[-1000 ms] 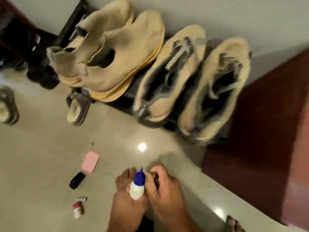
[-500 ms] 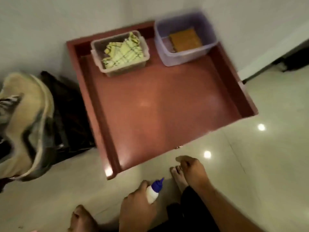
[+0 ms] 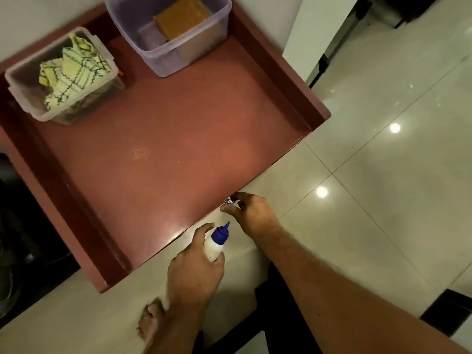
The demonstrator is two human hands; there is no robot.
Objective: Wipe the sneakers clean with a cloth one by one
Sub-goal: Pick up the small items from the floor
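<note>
I am holding a small white bottle [image 3: 214,247] with a blue nozzle cap in my left hand [image 3: 195,267], lower centre of the frame, fingers wrapped round its body and the tip pointing up and away from me; I judge this keeps the cleaner upright and ready while the other hand works. My right hand [image 3: 252,215] is pinching the small metal knob [image 3: 228,201] on the front edge of the red drawer [image 3: 163,159], thumb and fingers closed on it. The drawer is standing pulled out over the tiled floor [image 3: 383,200], which I judge gives me access to what is stored inside.

The cloth [image 3: 71,70] is lying crumpled in a clear plastic tub [image 3: 107,80] at the upper left of the frame, in the drawer's far corner. It is pale yellow with dark zigzag lines, bunched rather than folded, and looks dry, though I cannot confirm that. A second, purple-tinted tub [image 3: 178,57] is sitting beside it at top centre, holding an orange-brown block. No sneakers are identifiable in frame; wiping is not yet begun.
</note>
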